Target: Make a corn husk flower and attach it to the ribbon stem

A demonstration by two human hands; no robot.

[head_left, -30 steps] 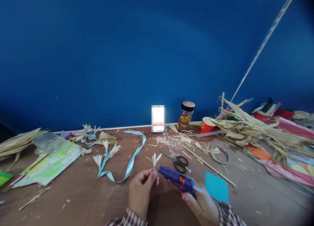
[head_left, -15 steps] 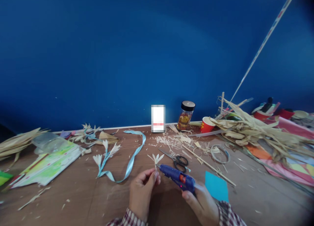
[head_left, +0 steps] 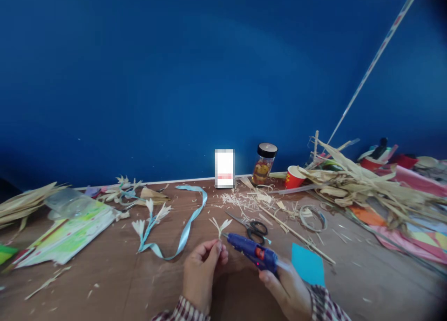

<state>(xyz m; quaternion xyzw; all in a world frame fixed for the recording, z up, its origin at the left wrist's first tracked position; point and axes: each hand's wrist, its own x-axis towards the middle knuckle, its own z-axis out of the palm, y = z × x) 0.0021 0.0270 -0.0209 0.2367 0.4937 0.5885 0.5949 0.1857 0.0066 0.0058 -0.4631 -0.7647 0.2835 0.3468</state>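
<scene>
Between thumb and fingers, my left hand point(head_left: 204, 270) pinches the stem of a small pale husk flower point(head_left: 220, 228), its petals spread upward. My right hand point(head_left: 284, 286) grips a blue hot glue gun point(head_left: 251, 252) with a small red light on. The gun's nozzle points left, close to the flower's base; whether it touches I cannot tell. Behind the gun lie black-handled scissors point(head_left: 256, 229). A blue paper square point(head_left: 308, 264) rests beside my right hand. To the left lies a spray of pale flowers point(head_left: 150, 223) on stems wrapped with light blue ribbon point(head_left: 186, 232).
Husk shavings point(head_left: 240, 204) litter the table behind the scissors. A lidded jar point(head_left: 264, 165) and a red paper cup point(head_left: 295, 177) stand near the blue wall. Dried husks point(head_left: 349, 177) pile up at right. On the left is a green-and-white painted sheet point(head_left: 70, 232).
My left hand has turned the flower slightly, so its petals look narrower and sit a little left of the nozzle. The glue gun has hardly moved.
</scene>
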